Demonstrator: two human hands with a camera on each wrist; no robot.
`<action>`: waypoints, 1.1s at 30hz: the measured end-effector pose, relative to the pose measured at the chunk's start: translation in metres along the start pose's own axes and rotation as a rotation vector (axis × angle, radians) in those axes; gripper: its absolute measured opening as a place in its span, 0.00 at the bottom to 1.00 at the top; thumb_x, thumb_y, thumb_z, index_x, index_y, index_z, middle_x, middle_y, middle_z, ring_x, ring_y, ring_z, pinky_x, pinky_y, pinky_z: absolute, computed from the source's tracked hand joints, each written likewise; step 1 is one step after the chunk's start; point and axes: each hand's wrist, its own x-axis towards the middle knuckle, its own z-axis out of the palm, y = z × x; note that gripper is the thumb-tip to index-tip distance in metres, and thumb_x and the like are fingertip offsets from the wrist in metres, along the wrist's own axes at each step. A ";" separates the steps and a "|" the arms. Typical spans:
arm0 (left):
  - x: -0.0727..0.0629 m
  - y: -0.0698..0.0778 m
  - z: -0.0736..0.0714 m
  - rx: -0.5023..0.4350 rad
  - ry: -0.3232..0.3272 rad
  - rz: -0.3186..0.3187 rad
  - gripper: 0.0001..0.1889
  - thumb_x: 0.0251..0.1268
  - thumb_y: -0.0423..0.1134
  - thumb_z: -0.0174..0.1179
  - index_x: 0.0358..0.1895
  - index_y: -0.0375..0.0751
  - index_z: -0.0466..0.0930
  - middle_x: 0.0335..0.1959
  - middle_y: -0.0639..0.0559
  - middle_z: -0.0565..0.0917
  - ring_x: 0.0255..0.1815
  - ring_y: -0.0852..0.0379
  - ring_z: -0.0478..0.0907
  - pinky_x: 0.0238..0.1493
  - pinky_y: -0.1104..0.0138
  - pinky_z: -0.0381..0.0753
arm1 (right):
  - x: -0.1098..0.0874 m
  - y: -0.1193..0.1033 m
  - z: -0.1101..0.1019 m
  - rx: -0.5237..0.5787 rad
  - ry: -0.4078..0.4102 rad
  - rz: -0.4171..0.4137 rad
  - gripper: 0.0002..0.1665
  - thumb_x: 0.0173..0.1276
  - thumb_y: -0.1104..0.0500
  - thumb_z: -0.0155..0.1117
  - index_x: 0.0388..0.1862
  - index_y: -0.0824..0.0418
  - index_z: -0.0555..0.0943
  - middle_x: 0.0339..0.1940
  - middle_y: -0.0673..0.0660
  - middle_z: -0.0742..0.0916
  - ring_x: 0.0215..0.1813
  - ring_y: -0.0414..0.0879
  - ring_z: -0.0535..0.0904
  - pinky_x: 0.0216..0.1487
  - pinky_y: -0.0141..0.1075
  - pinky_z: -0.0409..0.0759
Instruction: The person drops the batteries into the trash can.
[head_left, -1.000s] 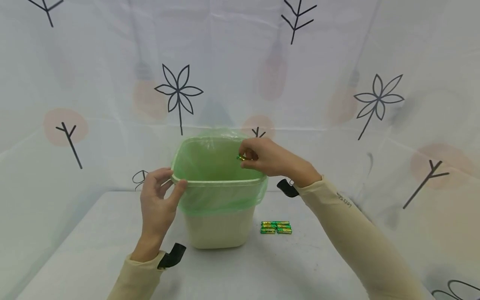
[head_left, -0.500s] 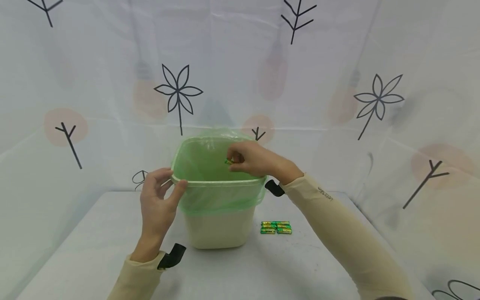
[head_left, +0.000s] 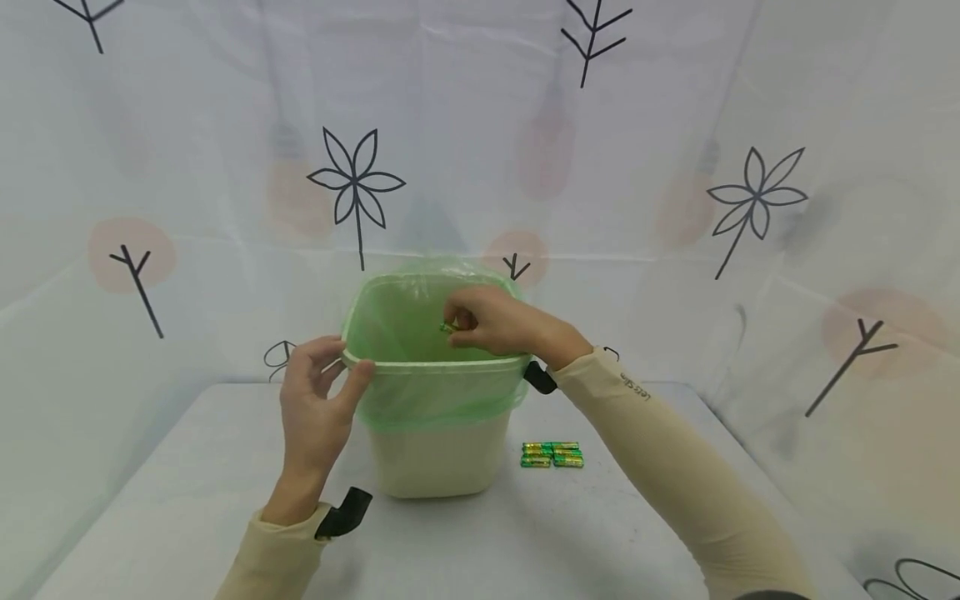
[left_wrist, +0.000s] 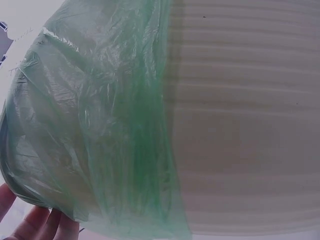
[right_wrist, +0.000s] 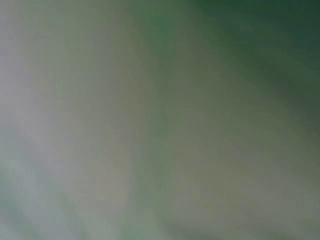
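A cream-coloured bin stands upright on the table, lined with a thin green plastic bag folded over its rim. My left hand grips the rim at the bin's near left corner, thumb in front and fingers along the left side. In the left wrist view the fingertips touch the bag-covered edge. Over the bin's mouth, my right hand pinches a small green and gold battery; part of it is hidden by the fingers. The right wrist view is a blur of green and grey.
Several green and gold batteries lie in neat rows on the white table, right of the bin. Behind the table hangs a white curtain printed with plants.
My right hand has moved left and slightly down with the battery, from the bin's right rim to over its opening. The left hand stays in place on the rim.
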 end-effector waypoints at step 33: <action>0.000 0.000 -0.001 0.026 -0.006 -0.014 0.21 0.56 0.25 0.67 0.52 0.27 0.71 0.53 0.43 0.75 0.55 0.49 0.75 0.60 0.69 0.78 | -0.086 0.027 -0.015 0.059 0.379 0.057 0.07 0.66 0.55 0.66 0.39 0.56 0.80 0.31 0.48 0.81 0.34 0.41 0.75 0.35 0.36 0.81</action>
